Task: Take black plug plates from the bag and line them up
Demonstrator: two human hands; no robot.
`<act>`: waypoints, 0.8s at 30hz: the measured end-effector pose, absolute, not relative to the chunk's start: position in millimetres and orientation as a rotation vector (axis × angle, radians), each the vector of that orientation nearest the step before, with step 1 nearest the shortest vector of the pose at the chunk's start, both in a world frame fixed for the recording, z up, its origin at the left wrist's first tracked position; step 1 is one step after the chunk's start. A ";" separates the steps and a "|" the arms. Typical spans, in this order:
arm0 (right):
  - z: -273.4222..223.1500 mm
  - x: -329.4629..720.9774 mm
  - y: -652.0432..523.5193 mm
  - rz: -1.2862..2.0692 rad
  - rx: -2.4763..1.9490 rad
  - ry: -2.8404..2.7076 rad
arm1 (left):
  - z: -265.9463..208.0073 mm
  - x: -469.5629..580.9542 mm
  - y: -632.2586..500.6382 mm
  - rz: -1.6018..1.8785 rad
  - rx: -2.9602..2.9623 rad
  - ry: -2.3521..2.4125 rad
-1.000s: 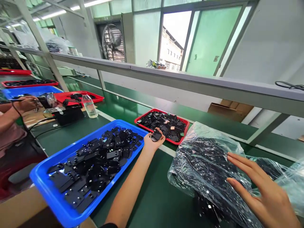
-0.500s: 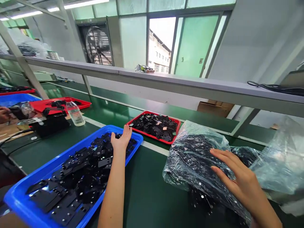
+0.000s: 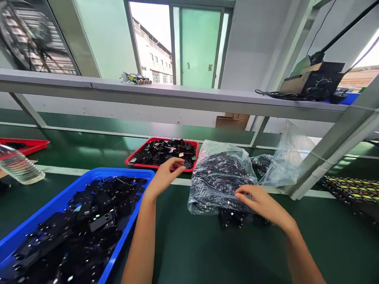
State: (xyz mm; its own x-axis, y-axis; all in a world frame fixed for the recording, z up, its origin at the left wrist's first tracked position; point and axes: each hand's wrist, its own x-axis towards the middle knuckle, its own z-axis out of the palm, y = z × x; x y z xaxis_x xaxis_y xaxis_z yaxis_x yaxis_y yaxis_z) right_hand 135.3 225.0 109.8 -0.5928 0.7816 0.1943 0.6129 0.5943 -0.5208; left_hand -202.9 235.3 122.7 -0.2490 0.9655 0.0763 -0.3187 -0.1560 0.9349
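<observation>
Left hand [image 3: 164, 175] hangs loosely open by the rectangular red plastic tray [image 3: 128, 159]; I can't tell whether the right hand [image 3: 263, 202] grips the clear plastic bag [image 3: 217, 177].

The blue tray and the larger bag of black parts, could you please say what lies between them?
In the head view, the left hand and forearm appear between them, above the green tabletop.

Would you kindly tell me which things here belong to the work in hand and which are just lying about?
Apparently in the work:
blue tray of black parts
red tray, by the left hand
plastic bag, by the right hand

Probably just lying about:
clear bottle
dial-fronted box
brown cardboard
</observation>
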 end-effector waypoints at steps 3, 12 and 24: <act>57.7 134.1 213.8 0.643 -1.176 -2.560 | 95.7 -146.7 229.8 1.272 1.192 1.173; -18.6 140.0 238.1 0.421 -1.453 -2.508 | 33.9 -86.3 259.3 1.086 1.589 1.383; 12.3 86.8 345.2 0.113 -1.741 -2.206 | 81.2 -100.7 256.9 1.118 2.091 1.509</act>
State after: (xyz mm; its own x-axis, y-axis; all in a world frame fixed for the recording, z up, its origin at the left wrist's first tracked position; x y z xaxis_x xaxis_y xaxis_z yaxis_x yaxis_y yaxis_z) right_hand 86.8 345.2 12.3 -0.2005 0.9580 0.2053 0.9320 0.2511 -0.2615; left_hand -100.7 256.9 81.2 0.1313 0.9065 0.4013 0.6478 -0.3849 0.6575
